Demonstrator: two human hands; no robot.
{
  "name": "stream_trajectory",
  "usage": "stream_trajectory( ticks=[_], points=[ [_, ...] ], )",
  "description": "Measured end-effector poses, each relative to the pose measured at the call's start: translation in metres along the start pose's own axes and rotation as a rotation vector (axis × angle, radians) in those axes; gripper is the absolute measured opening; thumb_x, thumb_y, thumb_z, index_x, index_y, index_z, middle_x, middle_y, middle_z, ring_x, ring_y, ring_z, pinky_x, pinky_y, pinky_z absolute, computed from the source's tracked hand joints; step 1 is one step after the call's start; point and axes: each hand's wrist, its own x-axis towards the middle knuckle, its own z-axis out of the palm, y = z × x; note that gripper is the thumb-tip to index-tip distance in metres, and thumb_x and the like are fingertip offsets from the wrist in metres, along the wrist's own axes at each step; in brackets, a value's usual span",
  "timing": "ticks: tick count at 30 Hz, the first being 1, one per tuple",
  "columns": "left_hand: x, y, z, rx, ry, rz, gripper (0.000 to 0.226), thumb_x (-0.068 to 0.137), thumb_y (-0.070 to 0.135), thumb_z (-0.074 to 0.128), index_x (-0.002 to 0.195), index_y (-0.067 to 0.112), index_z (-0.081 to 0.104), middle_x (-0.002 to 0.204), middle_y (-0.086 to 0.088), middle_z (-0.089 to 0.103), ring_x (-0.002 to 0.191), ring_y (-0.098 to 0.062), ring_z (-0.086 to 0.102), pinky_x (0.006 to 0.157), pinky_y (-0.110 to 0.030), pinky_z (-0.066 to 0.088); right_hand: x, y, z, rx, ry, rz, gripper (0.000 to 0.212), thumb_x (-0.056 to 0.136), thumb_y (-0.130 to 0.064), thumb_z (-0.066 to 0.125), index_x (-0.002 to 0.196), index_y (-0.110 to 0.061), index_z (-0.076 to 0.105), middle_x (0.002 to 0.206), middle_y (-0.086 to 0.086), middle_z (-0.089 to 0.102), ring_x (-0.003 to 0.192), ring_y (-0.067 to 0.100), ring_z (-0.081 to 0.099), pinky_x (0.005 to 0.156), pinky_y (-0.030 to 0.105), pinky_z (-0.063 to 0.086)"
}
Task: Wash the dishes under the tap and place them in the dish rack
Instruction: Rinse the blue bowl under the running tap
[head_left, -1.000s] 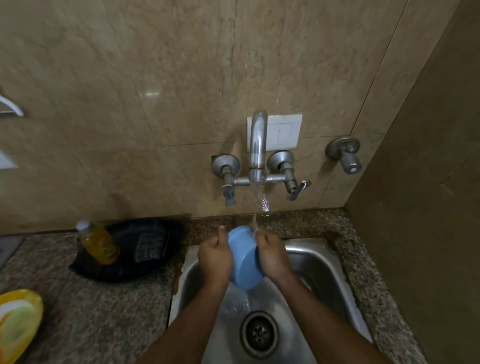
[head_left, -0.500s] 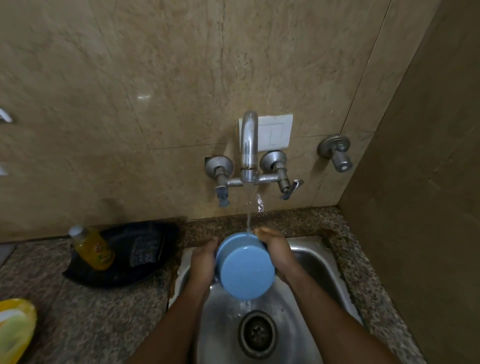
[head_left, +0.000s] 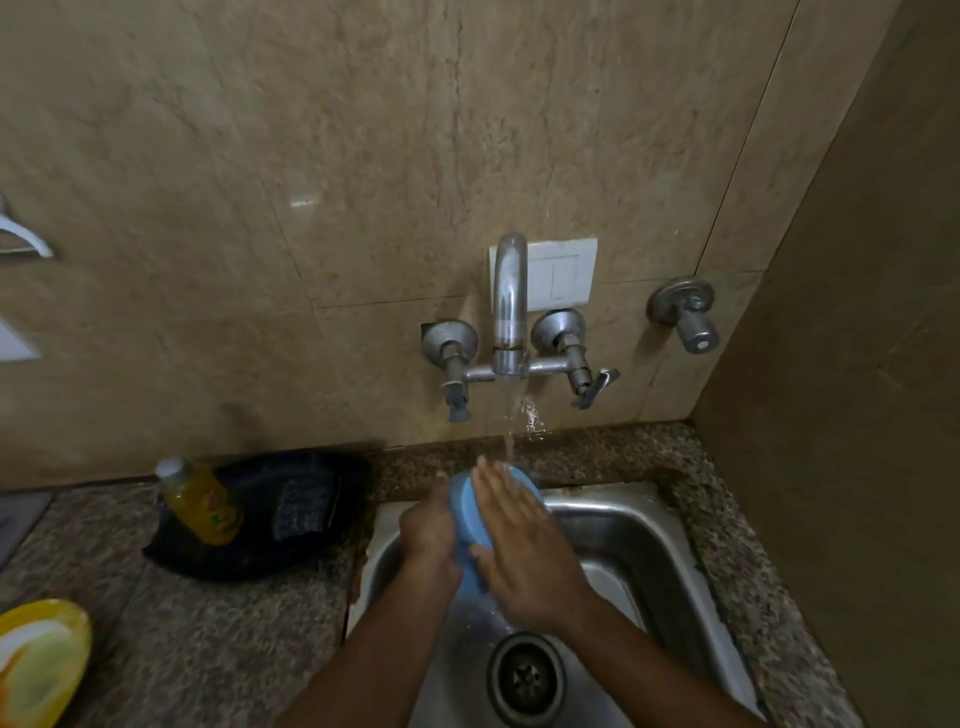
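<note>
A blue bowl (head_left: 467, 525) is held on its side over the steel sink (head_left: 639, 525), right under the water running from the steel tap (head_left: 510, 306). My left hand (head_left: 428, 525) grips the bowl from the left. My right hand (head_left: 524, 545) lies flat with fingers stretched across the bowl's base and covers most of it. The stream lands on the bowl's upper edge near my right fingertips. No dish rack is in view.
A yellow soap bottle (head_left: 205, 501) and a dark scrub pad (head_left: 301, 506) lie in a black tray (head_left: 249, 556) left of the sink. A yellow plate (head_left: 39, 660) sits at the lower left. Granite counter (head_left: 218, 639) surrounds the sink; the drain (head_left: 525, 678) is below my hands.
The bowl has turned from base facing me to edge-on. My right hand has moved from its right rim onto the base, fingers spread flat. The camera has shifted slightly.
</note>
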Motion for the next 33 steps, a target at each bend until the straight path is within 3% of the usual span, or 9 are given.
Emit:
stream_trajectory(
  ticks=[3,7,11,15,19,22,26,30,33],
  points=[
    [-0.002,0.005,0.007,0.037,-0.018,0.005,0.041,0.094,0.045,0.057,0.089,0.005,0.065,0.078,-0.008,0.066,0.072,-0.024,0.064,0.066,-0.031,0.049,0.008,-0.005,-0.005,0.102,0.071,0.119,0.067,0.101,-0.052,0.02,0.155,-0.026,-0.011,0.161,-0.013,-0.019,0.146,0.001,-0.02,0.123,0.032,-0.002],
    [0.0,0.014,0.015,0.009,-0.054,0.01,0.039,0.092,0.043,0.062,0.089,0.005,0.07,0.089,-0.013,0.073,0.079,-0.028,0.069,0.079,-0.037,0.056,0.0,-0.012,-0.015,0.083,-0.012,-0.053,0.066,0.101,-0.044,0.024,0.155,-0.022,-0.009,0.161,-0.009,-0.018,0.147,0.002,-0.019,0.122,0.028,-0.007],
    [-0.005,0.002,0.019,0.028,-0.073,-0.015,0.04,0.092,0.045,0.06,0.089,0.006,0.07,0.083,-0.013,0.072,0.076,-0.029,0.069,0.065,-0.031,0.051,0.007,0.013,-0.02,0.102,0.049,0.131,0.066,0.101,-0.054,0.01,0.156,-0.024,-0.011,0.161,-0.012,-0.021,0.146,0.001,-0.021,0.123,0.036,-0.002],
    [-0.002,0.009,0.022,0.014,-0.045,-0.034,0.041,0.09,0.047,0.062,0.091,0.006,0.069,0.089,-0.014,0.072,0.077,-0.029,0.068,0.072,-0.035,0.055,-0.015,0.005,-0.015,0.085,-0.011,-0.074,0.066,0.102,-0.05,0.017,0.155,-0.019,-0.008,0.163,-0.006,-0.015,0.149,0.006,-0.013,0.123,0.029,-0.002],
    [-0.003,0.011,0.027,0.06,-0.077,-0.004,0.042,0.09,0.048,0.06,0.091,0.008,0.07,0.089,-0.014,0.074,0.08,-0.031,0.07,0.082,-0.042,0.058,-0.004,0.008,-0.021,0.042,0.079,0.046,0.067,0.101,-0.053,0.013,0.156,-0.02,-0.007,0.163,-0.007,-0.016,0.149,0.006,-0.015,0.123,0.033,-0.002],
    [-0.004,0.017,0.025,0.056,-0.082,-0.025,0.043,0.088,0.049,0.063,0.092,0.007,0.071,0.088,-0.015,0.074,0.081,-0.032,0.071,0.082,-0.044,0.058,-0.017,0.008,-0.021,0.017,0.031,-0.108,0.066,0.103,-0.042,0.024,0.156,-0.015,-0.003,0.164,-0.002,-0.012,0.15,0.009,-0.011,0.123,0.03,-0.002],
    [-0.011,0.015,0.028,0.021,-0.091,-0.043,0.041,0.09,0.045,0.061,0.095,0.006,0.07,0.084,-0.012,0.073,0.077,-0.03,0.069,0.072,-0.035,0.055,-0.013,0.013,-0.023,0.072,0.11,-0.007,0.063,0.102,-0.042,0.021,0.157,-0.017,0.0,0.164,-0.004,-0.008,0.15,0.008,-0.008,0.123,0.035,0.004],
    [-0.009,0.017,0.025,0.015,-0.109,-0.04,0.043,0.088,0.047,0.063,0.095,0.006,0.071,0.089,-0.016,0.074,0.08,-0.033,0.071,0.083,-0.045,0.058,-0.021,0.013,-0.016,0.042,0.068,-0.131,0.063,0.102,-0.04,0.025,0.157,-0.016,0.004,0.165,-0.003,-0.004,0.151,0.011,-0.005,0.123,0.036,0.001],
    [-0.012,0.009,0.02,-0.017,-0.16,-0.029,0.044,0.09,0.046,0.061,0.097,0.005,0.073,0.09,-0.017,0.075,0.083,-0.036,0.073,0.086,-0.053,0.057,-0.013,0.024,-0.026,0.074,0.107,0.062,0.064,0.099,-0.052,0.012,0.157,-0.027,0.001,0.163,-0.013,-0.009,0.149,0.009,-0.015,0.123,0.043,0.002]
  ],
)
